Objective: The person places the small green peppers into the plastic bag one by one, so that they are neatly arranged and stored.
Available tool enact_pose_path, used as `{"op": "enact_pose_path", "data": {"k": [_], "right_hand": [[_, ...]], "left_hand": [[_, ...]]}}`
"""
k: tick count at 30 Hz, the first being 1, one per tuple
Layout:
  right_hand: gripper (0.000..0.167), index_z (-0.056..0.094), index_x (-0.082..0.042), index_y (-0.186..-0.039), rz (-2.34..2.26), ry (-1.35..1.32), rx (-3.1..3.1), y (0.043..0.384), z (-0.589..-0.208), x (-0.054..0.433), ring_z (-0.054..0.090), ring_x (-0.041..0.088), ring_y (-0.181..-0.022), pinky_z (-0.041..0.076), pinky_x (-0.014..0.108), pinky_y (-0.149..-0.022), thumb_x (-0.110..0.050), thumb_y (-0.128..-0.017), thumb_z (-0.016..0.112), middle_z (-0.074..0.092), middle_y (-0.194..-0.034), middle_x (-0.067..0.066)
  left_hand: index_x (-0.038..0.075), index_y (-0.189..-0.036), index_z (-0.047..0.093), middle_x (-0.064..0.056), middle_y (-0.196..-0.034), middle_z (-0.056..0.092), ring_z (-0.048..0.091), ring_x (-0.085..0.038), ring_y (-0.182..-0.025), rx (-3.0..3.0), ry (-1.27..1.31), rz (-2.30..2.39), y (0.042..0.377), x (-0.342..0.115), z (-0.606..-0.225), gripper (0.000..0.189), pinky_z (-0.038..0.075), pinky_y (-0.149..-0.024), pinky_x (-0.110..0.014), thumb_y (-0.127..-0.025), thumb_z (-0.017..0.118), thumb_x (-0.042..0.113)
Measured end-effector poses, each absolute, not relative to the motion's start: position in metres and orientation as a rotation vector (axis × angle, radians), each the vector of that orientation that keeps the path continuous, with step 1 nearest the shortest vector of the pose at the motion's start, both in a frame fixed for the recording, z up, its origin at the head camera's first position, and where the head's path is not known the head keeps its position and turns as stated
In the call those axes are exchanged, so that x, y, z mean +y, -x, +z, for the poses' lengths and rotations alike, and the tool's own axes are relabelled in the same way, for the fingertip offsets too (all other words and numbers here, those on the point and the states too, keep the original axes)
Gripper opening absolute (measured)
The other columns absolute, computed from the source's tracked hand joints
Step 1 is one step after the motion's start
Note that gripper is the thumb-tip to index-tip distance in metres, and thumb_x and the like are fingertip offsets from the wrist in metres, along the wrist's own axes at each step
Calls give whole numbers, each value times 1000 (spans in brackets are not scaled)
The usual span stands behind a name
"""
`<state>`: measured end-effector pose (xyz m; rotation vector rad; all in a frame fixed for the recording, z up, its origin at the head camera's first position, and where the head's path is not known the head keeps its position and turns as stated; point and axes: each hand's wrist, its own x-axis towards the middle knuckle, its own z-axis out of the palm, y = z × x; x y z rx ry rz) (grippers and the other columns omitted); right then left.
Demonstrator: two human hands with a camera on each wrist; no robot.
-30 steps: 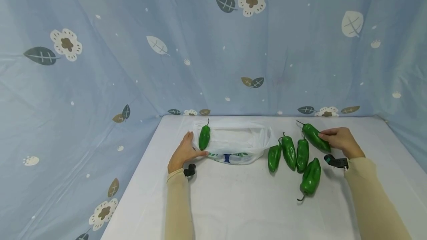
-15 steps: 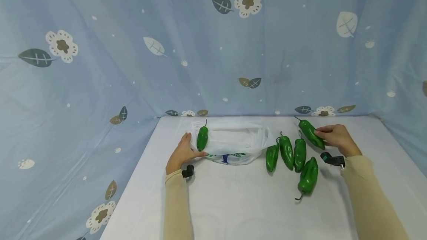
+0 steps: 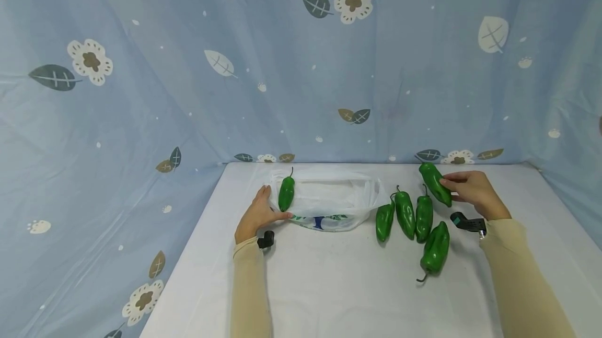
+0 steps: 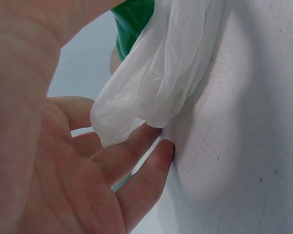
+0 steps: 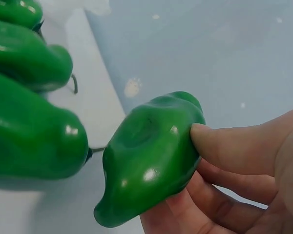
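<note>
A green pepper (image 3: 435, 184) is pinched between the thumb and fingers of my right hand (image 3: 477, 191); the right wrist view shows the held pepper (image 5: 154, 158) tilted beside others. My left hand (image 3: 256, 218) rests against the left end of a white plastic bag (image 3: 329, 223), thumb along its front edge and fingers spread at its side. Loose film of the bag (image 4: 151, 78) hangs against those fingers (image 4: 146, 180). One pepper (image 3: 286, 193) lies at the left of the bag's wide mouth, near that hand.
Several green peppers (image 3: 405, 214) lie on the white table (image 3: 338, 280) between the bag and my right hand. The nearest pepper (image 3: 435, 249) points its stem toward the front. A blue patterned curtain (image 3: 301, 66) hangs behind the table.
The pepper in my right hand has been raised and shifted slightly back and left, turning more upright. My left hand and the bag stay in place.
</note>
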<state>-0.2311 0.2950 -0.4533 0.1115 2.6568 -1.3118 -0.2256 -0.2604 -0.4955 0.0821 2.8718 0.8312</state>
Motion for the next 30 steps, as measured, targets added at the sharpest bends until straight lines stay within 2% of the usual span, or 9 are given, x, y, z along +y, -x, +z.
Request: {"op": "enact_pose_path", "data": {"k": [4,6,8,12,15,22,30], "right_hand": [[63,48,15,-145,-1323,-104,2665,230,-449,289,70,31,-111,63,46,-93,-36,-109,51,52,-142,39],[63,47,15,-145,-1335,-98,2653,230,-447,285,69,31,-113,63,45,-93,-36,-109,51,52,-142,39],[63,46,15,-146,-1356,-92,2637,230,-445,283,70,25,-109,62,45,-94,-36,-109,51,51,-143,39],[66,43,15,-148,-1412,-59,2593,232,-441,279,66,1,-96,63,40,-93,-37,-109,51,49,-146,38],[68,40,15,-151,-1462,-32,2559,233,-438,275,61,-9,-89,63,36,-92,-37,-109,51,46,-149,38],[70,36,16,-152,-1555,-22,2508,234,-433,266,65,-10,-86,65,33,-88,-35,-108,54,46,-148,36],[70,35,13,-154,-1650,-32,2434,234,-428,254,65,-12,-87,64,27,-87,-34,-107,55,49,-146,27]], "left_hand": [[-4,-164,15,-27,-171,14,19,-44,-160,2872,-85,837,225,-260,-496,130,28,-127,-59,-76,85,61],[-4,-164,15,-27,-172,14,18,-44,-160,2870,-84,848,225,-261,-496,130,28,-128,-59,-76,85,61],[-4,-164,15,-27,-172,14,18,-44,-160,2872,-86,846,226,-261,-496,129,28,-127,-59,-76,85,61],[-4,-164,14,-27,-172,14,18,-44,-159,2874,-88,837,227,-261,-496,130,29,-127,-59,-76,84,63],[-4,-164,14,-27,-172,13,18,-44,-160,2874,-85,836,226,-261,-495,130,29,-127,-59,-76,84,63],[-3,-164,14,-25,-172,13,17,-43,-160,2871,-77,832,225,-261,-496,131,28,-128,-58,-76,84,63],[-3,-164,14,-25,-173,13,17,-43,-160,2870,-73,822,226,-261,-496,131,28,-128,-58,-76,84,63]]}}
